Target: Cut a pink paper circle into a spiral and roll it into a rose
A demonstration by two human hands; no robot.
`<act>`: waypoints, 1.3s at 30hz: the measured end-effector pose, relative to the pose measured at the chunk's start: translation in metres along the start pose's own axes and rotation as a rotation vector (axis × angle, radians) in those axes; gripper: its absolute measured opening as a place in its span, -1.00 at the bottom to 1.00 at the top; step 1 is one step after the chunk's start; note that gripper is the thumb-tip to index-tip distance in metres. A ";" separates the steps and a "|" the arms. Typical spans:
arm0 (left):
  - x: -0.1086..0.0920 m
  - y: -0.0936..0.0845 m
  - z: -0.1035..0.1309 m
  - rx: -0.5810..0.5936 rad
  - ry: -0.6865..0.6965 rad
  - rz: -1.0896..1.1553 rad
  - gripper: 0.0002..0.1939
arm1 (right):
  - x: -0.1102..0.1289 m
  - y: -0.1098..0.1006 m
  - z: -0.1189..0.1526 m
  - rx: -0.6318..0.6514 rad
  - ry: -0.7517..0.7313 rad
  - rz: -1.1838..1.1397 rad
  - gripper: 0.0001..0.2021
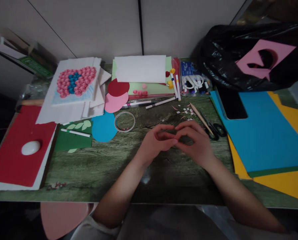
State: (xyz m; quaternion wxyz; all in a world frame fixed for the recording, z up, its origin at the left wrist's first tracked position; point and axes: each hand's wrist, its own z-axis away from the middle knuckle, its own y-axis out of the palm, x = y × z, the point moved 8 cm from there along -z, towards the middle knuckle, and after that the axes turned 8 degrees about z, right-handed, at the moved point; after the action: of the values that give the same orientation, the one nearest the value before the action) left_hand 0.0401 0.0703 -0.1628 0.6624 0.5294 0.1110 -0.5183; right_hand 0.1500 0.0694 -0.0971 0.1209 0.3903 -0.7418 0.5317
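Observation:
My left hand (155, 143) and my right hand (197, 143) meet over the middle of the table, fingertips touching in a pinch. Anything between them is hidden or too small to make out. Just beyond my right hand are a wooden stick with a pointed end (200, 116), black-handled scissors (220, 130) and small paper scraps (187, 111). Left of my left hand lies a roll of clear tape (117, 124). It touches a blue paper circle (102, 128). A pink circle (116, 101) and a dark red circle (119, 87) overlap above it.
Paper with pink and blue rolled-paper flowers (75, 81) lies back left, near red paper (16, 136) bearing a white mouse (31, 147). Several markers (161, 102) lie at the back. A phone (232, 103) rests on blue paper (268, 136) beside a black plastic bag (221, 50).

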 end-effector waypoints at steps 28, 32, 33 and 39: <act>-0.010 -0.011 -0.003 -0.044 0.174 -0.055 -0.53 | -0.009 0.017 0.005 0.025 -0.056 -0.025 -0.88; -0.013 -0.005 0.001 -0.008 0.214 -0.076 -0.52 | -0.003 0.009 0.006 -0.030 -0.106 -0.014 -0.91; -0.014 -0.004 0.002 0.002 0.224 -0.081 -0.51 | -0.002 0.007 0.006 -0.045 -0.116 -0.011 -0.92; -0.015 0.003 0.006 0.038 0.260 -0.087 -0.49 | 0.005 -0.004 0.009 -0.110 -0.141 0.008 -0.94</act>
State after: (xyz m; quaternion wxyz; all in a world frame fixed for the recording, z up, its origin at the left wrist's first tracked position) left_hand 0.0338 0.0731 -0.1478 0.6092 0.5994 0.2089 -0.4754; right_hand 0.1516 0.0585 -0.0947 0.0874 0.4168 -0.7780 0.4619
